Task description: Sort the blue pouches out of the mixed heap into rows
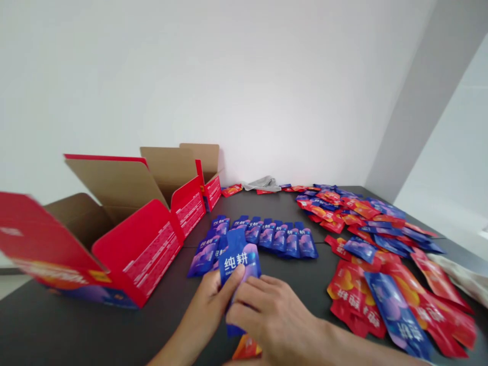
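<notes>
Upright in front of me is a blue pouch [241,250] with white lettering and a narrow spout-like top. My left hand [212,295] is closed on its left side, thumb across the front. My right hand [272,312] has its fingers curled against the pouch's lower right side and hides part of it. Under the right hand an orange-red pouch [247,347] shows in part; whether a finger touches it I cannot tell. Just beyond lies a row of blue pouches [280,237], with several more blue pouches [205,254] to its left.
Open red cardboard boxes [141,249] stand along the left, lids raised. Loose red and blue pouches are heaped on the right, with a red pouch [345,287] near my right arm. A grey plastic bag [263,183] lies at the back of the dark table [168,297], by the wall.
</notes>
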`<state>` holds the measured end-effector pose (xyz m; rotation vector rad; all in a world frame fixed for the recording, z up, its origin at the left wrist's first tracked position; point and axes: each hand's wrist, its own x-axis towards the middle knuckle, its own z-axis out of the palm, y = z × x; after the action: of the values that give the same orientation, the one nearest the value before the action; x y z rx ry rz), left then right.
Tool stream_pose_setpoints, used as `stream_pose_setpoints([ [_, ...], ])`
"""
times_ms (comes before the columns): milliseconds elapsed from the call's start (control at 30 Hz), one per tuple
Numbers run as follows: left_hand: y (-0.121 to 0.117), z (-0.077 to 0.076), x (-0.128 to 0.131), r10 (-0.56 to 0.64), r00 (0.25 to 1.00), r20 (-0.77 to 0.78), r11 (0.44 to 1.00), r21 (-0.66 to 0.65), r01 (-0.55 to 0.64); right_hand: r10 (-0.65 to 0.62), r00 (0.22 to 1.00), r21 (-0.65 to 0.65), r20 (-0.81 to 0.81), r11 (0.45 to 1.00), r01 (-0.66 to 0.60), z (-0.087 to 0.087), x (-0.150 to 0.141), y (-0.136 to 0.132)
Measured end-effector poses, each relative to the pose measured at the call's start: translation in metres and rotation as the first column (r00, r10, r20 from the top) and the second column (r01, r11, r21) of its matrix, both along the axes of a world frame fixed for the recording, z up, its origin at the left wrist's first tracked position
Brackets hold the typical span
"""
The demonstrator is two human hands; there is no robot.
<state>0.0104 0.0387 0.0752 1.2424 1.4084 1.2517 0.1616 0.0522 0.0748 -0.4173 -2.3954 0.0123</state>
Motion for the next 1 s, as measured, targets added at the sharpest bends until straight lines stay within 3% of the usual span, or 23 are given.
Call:
stream_pose_setpoints([
  [100, 0.001, 0.001, 0.000, -0.079, 0.992, -0.103, 0.991, 0.102, 0.089, -0.187, 0.961, -0.288, -0.202, 0.950, 0.125, 0.001, 0.008, 0.007],
  [167, 0.000, 0.000, -0.001, -0.119, 0.985, -0.122, 0.985, 0.114, 0.133, -0.344, 0.895, -0.501, -0.285, 0.849, 0.167, 0.003, 0.012, 0.015],
  [200, 0.000, 0.000, -0.002, -0.133, 0.983, -0.127, 0.983, 0.114, 0.147, -0.362, 0.886, -0.598, -0.291, 0.791, 0.127, 0.003, 0.013, 0.019],
  [300, -0.001, -0.003, -0.004, -0.170, 0.972, -0.160, 0.973, 0.126, 0.191, -0.185, 0.948, -0.799, -0.259, 0.593, -0.102, 0.004, 0.015, 0.029],
  [367, 0.000, -0.005, -0.005, -0.159, 0.966, -0.202, 0.970, 0.151, 0.191, -0.073, 0.958, -0.827, -0.276, 0.527, -0.198, 0.003, 0.015, 0.030],
  [567, 0.002, -0.005, -0.010, -0.060, 0.956, -0.288, 0.961, 0.243, 0.133, -0.131, 0.955, -0.777, -0.268, 0.615, -0.133, 0.002, 0.012, 0.023],
  [700, 0.013, -0.004, -0.023, 0.003, 0.953, -0.304, 0.960, 0.267, 0.082, -0.193, 0.947, -0.756, -0.258, 0.650, -0.074, -0.004, 0.014, 0.038],
  [867, 0.037, -0.003, -0.051, 0.094, 0.944, -0.316, 0.952, 0.305, 0.007, -0.340, 0.924, -0.837, -0.172, 0.546, 0.045, -0.025, 0.023, 0.076],
  [1000, 0.053, -0.012, -0.063, 0.097, 0.919, -0.382, 0.951, 0.308, 0.028, -0.384, 0.921, -0.881, -0.057, 0.454, 0.135, -0.045, 0.019, 0.096],
])
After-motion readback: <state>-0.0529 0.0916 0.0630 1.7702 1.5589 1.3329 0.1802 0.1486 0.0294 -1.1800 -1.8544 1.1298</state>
